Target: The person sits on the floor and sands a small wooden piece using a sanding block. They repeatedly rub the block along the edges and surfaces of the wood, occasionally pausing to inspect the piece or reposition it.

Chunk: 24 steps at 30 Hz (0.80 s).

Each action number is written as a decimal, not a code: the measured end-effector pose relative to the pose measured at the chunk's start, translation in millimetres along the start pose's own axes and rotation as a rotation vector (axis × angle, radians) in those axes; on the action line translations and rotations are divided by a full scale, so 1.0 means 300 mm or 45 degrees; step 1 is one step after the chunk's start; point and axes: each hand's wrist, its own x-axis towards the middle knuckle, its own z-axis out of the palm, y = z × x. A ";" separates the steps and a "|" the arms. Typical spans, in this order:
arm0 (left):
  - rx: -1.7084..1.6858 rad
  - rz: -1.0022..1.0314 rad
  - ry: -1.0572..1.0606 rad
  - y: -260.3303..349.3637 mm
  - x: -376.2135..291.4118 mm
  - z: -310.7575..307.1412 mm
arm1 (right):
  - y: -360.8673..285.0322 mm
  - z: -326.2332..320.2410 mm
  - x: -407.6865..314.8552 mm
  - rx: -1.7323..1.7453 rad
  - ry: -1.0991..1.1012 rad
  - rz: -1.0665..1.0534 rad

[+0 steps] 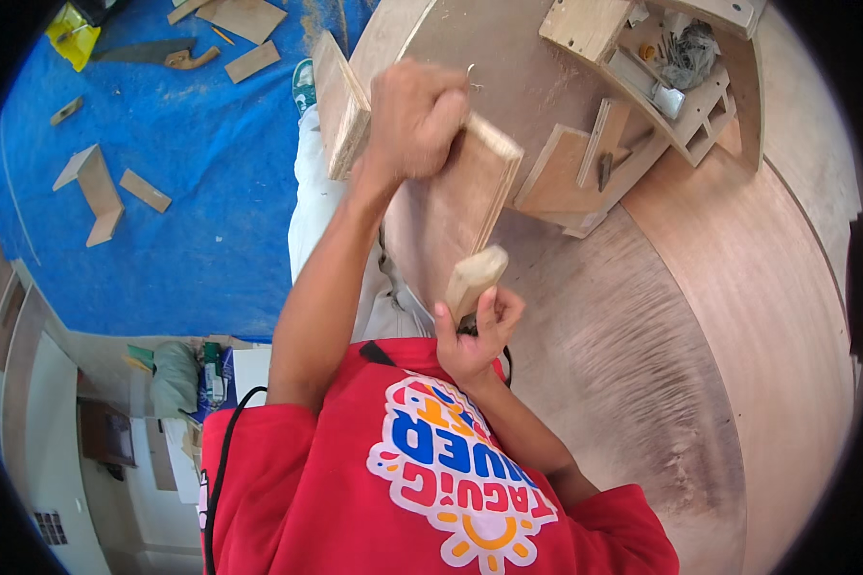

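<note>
My left hand [418, 118], slightly blurred, is closed in a fist at the upper end of a plywood board [460, 198]. The board stands tilted in front of my lap, with its layered edge facing right. My right hand [478, 330] is lower, near my waist, and holds a small wooden block [476, 279] with angled corners between thumb and fingers. The block's top is close to the board's lower edge; whether they touch is unclear. Another thick plywood piece [341, 108] stands to the left of my left wrist.
A blue tarp [208, 180] at left bears a handsaw [151, 54], a pencil [222, 35] and plywood offcuts [145, 190]. On the curved plywood surface [604, 345] at right stand a wooden compartment unit [690, 86] holding a plastic bag, and joined panels [557, 169].
</note>
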 end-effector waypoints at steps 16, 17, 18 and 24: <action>-0.124 0.035 0.013 -0.026 0.069 -0.010 | -0.046 0.017 0.149 -0.096 0.090 0.033; -0.142 0.038 0.019 -0.026 0.071 -0.008 | -0.044 0.016 0.173 -0.089 0.090 0.034; -0.159 0.032 0.023 -0.024 0.068 -0.006 | -0.040 0.010 0.188 -0.103 0.041 0.066; -0.053 0.002 0.026 -0.013 0.067 0.001 | -0.030 -0.019 0.053 -0.135 -0.005 0.029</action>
